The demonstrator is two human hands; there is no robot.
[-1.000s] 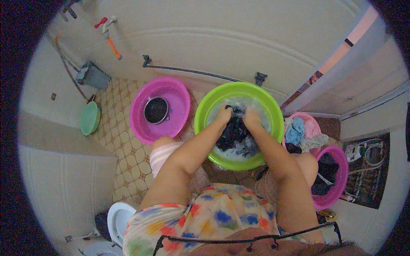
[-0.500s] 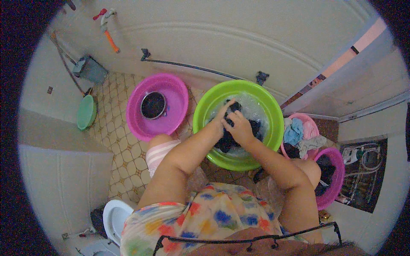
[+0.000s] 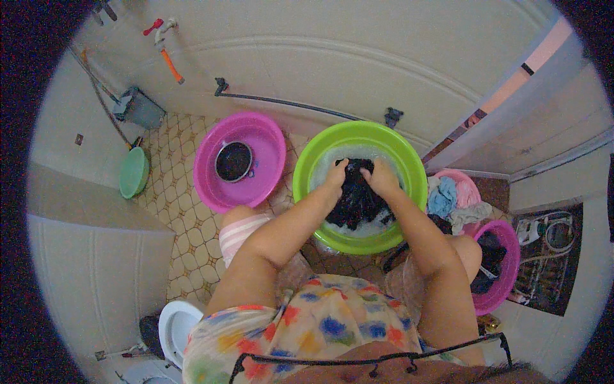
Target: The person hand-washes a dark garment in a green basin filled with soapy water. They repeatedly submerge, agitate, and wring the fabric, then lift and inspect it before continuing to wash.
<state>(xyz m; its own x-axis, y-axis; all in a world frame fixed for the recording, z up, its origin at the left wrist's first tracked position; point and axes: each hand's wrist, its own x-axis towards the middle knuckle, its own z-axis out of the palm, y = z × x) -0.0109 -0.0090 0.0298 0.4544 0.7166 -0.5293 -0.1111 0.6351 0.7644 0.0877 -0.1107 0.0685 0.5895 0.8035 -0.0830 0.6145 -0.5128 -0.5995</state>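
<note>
A bright green basin with soapy water sits on the tiled floor in front of me. A dark wet garment bunches up in its middle. My left hand grips the garment's upper left part. My right hand grips its upper right part, close beside the left. Both forearms reach in from below, over my patterned dress.
A pink basin holding a dark metal bowl stands to the left. Two pink basins with clothes are on the right. A green lid, a tap with orange hose and a white toilet lie around.
My hands have moved together at the top of the dark garment, lifting and bunching it. The camera has shifted slightly, so the basins sit lower in view.
</note>
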